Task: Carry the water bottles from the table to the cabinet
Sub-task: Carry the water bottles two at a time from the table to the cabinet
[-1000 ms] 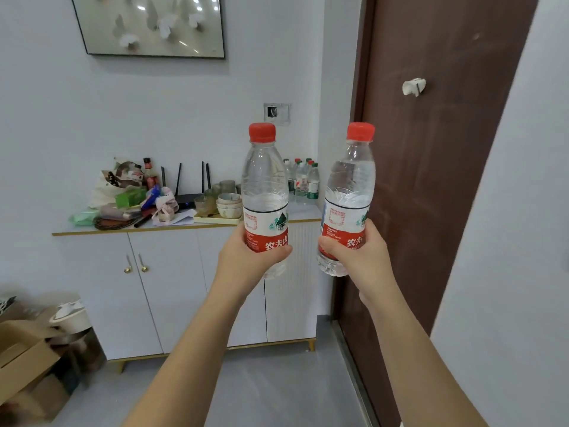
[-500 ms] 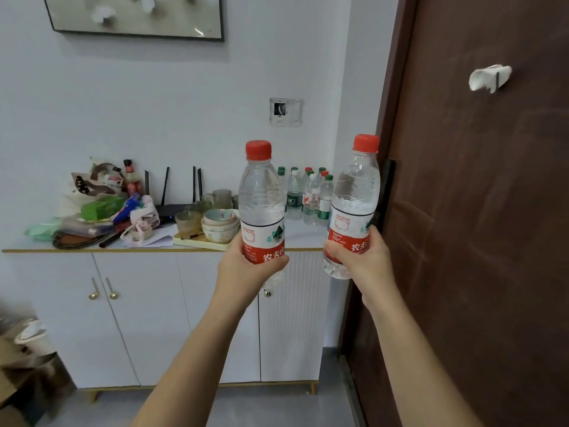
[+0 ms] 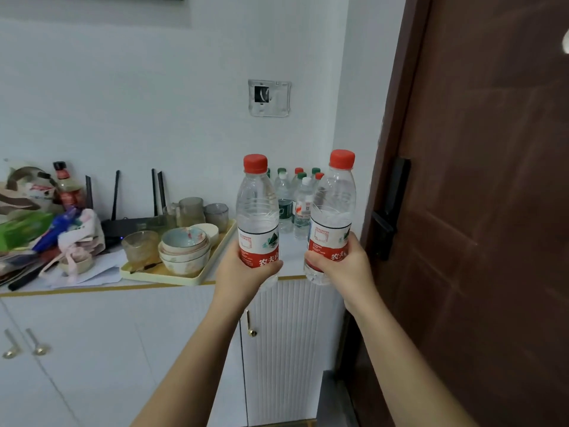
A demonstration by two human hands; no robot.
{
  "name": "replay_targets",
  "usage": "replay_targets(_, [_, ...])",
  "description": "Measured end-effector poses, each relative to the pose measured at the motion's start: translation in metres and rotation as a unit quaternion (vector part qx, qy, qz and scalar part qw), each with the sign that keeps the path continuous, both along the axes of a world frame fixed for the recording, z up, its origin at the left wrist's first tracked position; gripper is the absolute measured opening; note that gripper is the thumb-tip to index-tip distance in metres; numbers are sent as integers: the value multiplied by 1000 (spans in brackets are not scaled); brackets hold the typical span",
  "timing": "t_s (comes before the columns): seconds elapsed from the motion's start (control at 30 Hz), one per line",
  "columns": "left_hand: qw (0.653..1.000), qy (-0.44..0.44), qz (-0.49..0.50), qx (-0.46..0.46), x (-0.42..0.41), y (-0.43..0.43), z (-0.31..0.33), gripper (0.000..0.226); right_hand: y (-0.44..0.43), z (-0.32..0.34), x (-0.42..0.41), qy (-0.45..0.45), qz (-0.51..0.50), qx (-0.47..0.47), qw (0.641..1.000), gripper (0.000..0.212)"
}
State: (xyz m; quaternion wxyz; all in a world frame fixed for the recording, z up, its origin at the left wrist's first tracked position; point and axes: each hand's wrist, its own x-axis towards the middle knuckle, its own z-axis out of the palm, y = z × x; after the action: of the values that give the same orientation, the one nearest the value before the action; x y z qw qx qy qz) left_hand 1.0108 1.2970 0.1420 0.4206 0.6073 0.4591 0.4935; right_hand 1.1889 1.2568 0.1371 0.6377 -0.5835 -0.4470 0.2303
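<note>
The left bottle [image 3: 258, 211] and right bottle [image 3: 334, 208], clear, red-capped, red-labelled and part full, are held upright just before the cabinet [image 3: 123, 349]. The left hand [image 3: 243, 272] and right hand [image 3: 341, 266] each wrap a label. The carry looks nearly done. Next, both need setting on the worktop [image 3: 291, 257] beside the bottle cluster [image 3: 295, 198], clear of the tray [image 3: 172, 277].

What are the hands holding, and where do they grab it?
The left hand grips the left bottle round its red label, near the bottom. The right hand grips the right bottle the same way.
</note>
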Motion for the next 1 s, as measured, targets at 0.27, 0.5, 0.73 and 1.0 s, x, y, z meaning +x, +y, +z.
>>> replay_targets(0.27, [999,34,-9,-16,27,156,-31,58,151,-20,16,-18,-23,-55,998,68])
replay_targets(0.5, [995,78,-3,-68,48,245,-82,60,231,-67,27,-12,-41,-125,991,69])
replay_targets(0.73, [990,96,0,-108,64,279,-114,52,274,-110,31,-18,-58,-166,984,52])
replay_targets(1.0, [986,104,15,-128,87,307,-122,51,308,-121,52,-47,-41,-194,979,61])
